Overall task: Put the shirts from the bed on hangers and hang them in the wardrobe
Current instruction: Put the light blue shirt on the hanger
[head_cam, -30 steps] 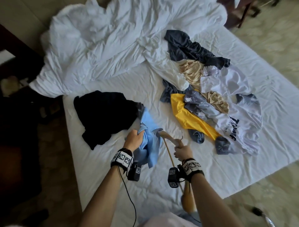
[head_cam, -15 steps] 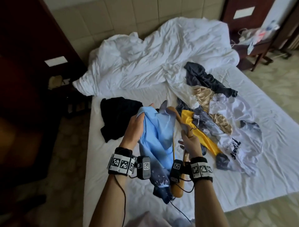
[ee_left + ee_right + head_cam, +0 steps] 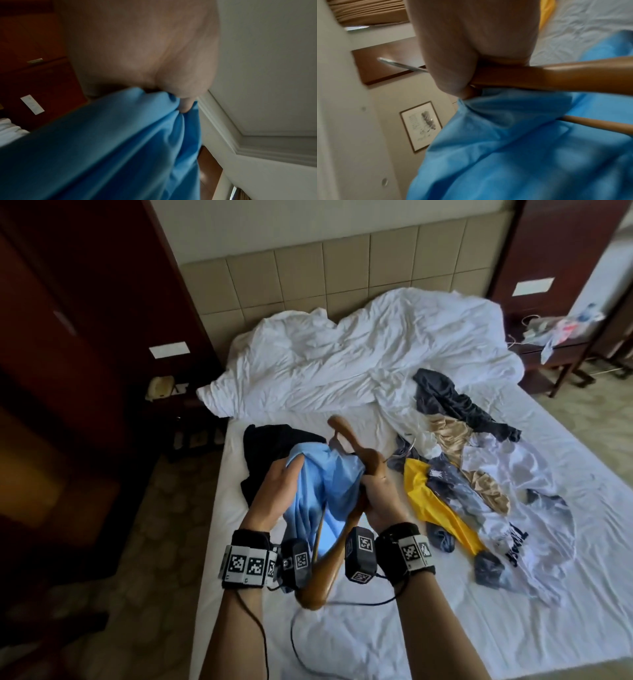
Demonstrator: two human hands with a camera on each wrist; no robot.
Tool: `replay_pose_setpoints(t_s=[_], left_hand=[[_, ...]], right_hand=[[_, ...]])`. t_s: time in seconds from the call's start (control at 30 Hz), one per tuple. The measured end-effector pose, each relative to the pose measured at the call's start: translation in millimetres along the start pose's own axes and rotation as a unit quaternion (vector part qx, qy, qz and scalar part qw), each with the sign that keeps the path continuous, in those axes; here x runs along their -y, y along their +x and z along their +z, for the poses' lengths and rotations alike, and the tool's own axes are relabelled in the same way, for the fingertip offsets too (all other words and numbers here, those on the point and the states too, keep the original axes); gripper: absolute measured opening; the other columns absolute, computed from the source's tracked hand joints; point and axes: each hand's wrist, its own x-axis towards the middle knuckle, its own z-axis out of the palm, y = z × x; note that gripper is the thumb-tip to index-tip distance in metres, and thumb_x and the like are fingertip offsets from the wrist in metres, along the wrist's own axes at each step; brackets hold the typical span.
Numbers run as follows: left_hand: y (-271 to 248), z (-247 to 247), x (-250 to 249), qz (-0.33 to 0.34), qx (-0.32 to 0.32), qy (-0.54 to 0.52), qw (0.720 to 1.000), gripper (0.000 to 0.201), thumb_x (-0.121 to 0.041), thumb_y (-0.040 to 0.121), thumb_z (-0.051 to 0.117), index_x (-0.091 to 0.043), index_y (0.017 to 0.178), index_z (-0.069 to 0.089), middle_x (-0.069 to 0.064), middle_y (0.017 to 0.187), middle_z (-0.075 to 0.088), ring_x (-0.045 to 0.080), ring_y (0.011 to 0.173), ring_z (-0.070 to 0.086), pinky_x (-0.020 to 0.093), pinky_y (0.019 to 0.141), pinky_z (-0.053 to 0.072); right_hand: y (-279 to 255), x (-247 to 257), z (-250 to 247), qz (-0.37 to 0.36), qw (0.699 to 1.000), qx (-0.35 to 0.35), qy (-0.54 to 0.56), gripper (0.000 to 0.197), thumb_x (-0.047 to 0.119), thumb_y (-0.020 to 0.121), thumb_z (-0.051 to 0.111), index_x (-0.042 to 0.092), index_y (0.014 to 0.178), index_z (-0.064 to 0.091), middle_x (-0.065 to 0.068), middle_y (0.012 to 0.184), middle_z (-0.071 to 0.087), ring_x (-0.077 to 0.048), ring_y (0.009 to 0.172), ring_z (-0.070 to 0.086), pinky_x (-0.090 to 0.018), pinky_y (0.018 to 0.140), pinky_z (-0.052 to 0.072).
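Observation:
I hold a light blue shirt [image 3: 329, 484] up over the near side of the bed [image 3: 411, 628]. My left hand [image 3: 277, 491] grips a bunch of its cloth, the thumb pinching the blue shirt [image 3: 120, 142] in the left wrist view. My right hand [image 3: 380, 498] is curled round the middle of a brown wooden hanger [image 3: 356, 453], which runs slantwise through the shirt, with one arm poking out above and the other below. In the right wrist view, the hanger [image 3: 556, 75] crosses over the blue shirt [image 3: 522, 148], and its metal hook [image 3: 399, 65] sticks out left.
A black garment [image 3: 274, 446] lies on the bed beyond my left hand. A heap of shirts, yellow [image 3: 431, 501], white printed [image 3: 534, 508], beige and dark grey [image 3: 452, 402], lies to the right. A rumpled white duvet [image 3: 359, 357] fills the head end. Dark wooden furniture [image 3: 68, 371] stands left.
Both hands have lifted the blue shirt and hanger off the bed. The hanger has tilted up, and more of its upper arm shows above the shirt. The view has tipped up toward the headboard.

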Motion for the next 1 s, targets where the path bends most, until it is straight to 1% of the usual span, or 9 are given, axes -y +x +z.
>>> replay_pose_setpoints(t_s=[0.13, 0.27, 0.33, 0.43, 0.57, 0.67, 0.8, 0.9, 1.0], left_hand=[[-3, -42, 31, -0.054, 0.173, 0.086, 0.980, 0.041, -0.043, 0.102, 0.059, -0.007, 0.116, 0.073, 0.001, 0.095, 0.073, 0.002, 0.079, 0.066, 0.024, 0.079, 0.049], [11, -67, 80, -0.117, 0.376, 0.228, 0.891, 0.050, -0.032, 0.091, 0.077, -0.004, 0.131, 0.066, 0.011, 0.115, 0.075, 0.007, 0.094, 0.071, 0.024, 0.089, 0.054], [23, -63, 89, -0.130, 0.331, 0.199, 0.913, 0.043, -0.005, 0.099, 0.065, 0.005, 0.140, 0.057, 0.012, 0.121, 0.070, 0.010, 0.093, 0.071, 0.019, 0.086, 0.052], [39, -53, 78, -0.007, 0.219, 0.214, 0.952, 0.054, 0.007, 0.097, 0.053, -0.010, 0.149, 0.051, 0.005, 0.141, 0.062, 0.014, 0.122, 0.062, 0.023, 0.105, 0.047], [48, -31, 77, 0.070, 0.213, 0.228, 0.947, 0.027, -0.014, 0.093, 0.064, -0.011, 0.120, 0.067, 0.002, 0.111, 0.072, 0.017, 0.106, 0.067, 0.033, 0.093, 0.052], [45, -16, 79, 0.059, 0.243, 0.170, 0.953, 0.028, -0.003, 0.090, 0.074, 0.001, 0.116, 0.067, 0.010, 0.110, 0.072, 0.015, 0.102, 0.066, 0.022, 0.086, 0.049], [52, -8, 82, 0.019, 0.303, 0.101, 0.948, 0.040, -0.010, 0.086, 0.083, -0.010, 0.123, 0.069, -0.005, 0.112, 0.073, -0.003, 0.097, 0.067, 0.018, 0.085, 0.050], [69, -15, 81, 0.043, 0.205, 0.103, 0.972, 0.034, -0.033, 0.079, 0.090, -0.018, 0.105, 0.075, -0.003, 0.097, 0.078, 0.010, 0.094, 0.074, 0.033, 0.082, 0.058], [87, -30, 79, 0.067, 0.117, 0.159, 0.978, 0.032, -0.033, 0.074, 0.091, -0.016, 0.080, 0.065, -0.007, 0.070, 0.063, 0.010, 0.065, 0.061, 0.029, 0.064, 0.049]], right_hand=[[-19, 33, 29, -0.093, 0.992, -0.068, -0.055, 0.015, 0.000, 0.073, 0.058, 0.015, 0.074, 0.060, -0.008, 0.070, 0.063, -0.025, 0.070, 0.062, -0.039, 0.067, 0.050], [-33, 65, 38, -0.190, 0.977, -0.062, -0.080, 0.031, -0.014, 0.084, 0.062, 0.015, 0.076, 0.058, -0.004, 0.072, 0.059, -0.015, 0.068, 0.057, -0.031, 0.063, 0.049], [-43, 73, 44, -0.222, 0.972, -0.030, -0.076, 0.032, -0.018, 0.083, 0.063, 0.014, 0.080, 0.062, -0.004, 0.075, 0.064, -0.011, 0.069, 0.062, -0.024, 0.065, 0.053], [-58, 80, 58, -0.246, 0.964, 0.039, -0.091, 0.028, -0.010, 0.075, 0.066, 0.016, 0.085, 0.069, 0.000, 0.077, 0.068, -0.011, 0.072, 0.066, -0.022, 0.067, 0.053], [-65, 91, 81, -0.263, 0.955, 0.067, -0.121, 0.025, 0.004, 0.068, 0.065, 0.004, 0.093, 0.069, -0.006, 0.086, 0.070, -0.018, 0.083, 0.067, -0.033, 0.078, 0.054], [-67, 106, 90, -0.305, 0.938, 0.057, -0.154, 0.024, 0.004, 0.069, 0.062, 0.009, 0.091, 0.070, -0.004, 0.089, 0.072, -0.022, 0.088, 0.068, -0.042, 0.084, 0.055], [-66, 126, 89, -0.349, 0.924, 0.010, -0.159, 0.019, -0.003, 0.074, 0.059, 0.003, 0.090, 0.067, 0.000, 0.082, 0.068, -0.009, 0.077, 0.064, -0.025, 0.074, 0.052], [-61, 137, 84, -0.402, 0.893, -0.056, -0.194, 0.015, -0.015, 0.078, 0.057, -0.005, 0.087, 0.061, -0.004, 0.074, 0.058, 0.001, 0.064, 0.052, -0.013, 0.061, 0.041], [-50, 144, 73, -0.401, 0.891, -0.109, -0.184, 0.014, -0.016, 0.081, 0.054, -0.003, 0.086, 0.058, -0.008, 0.070, 0.053, -0.001, 0.058, 0.046, -0.012, 0.056, 0.037]])
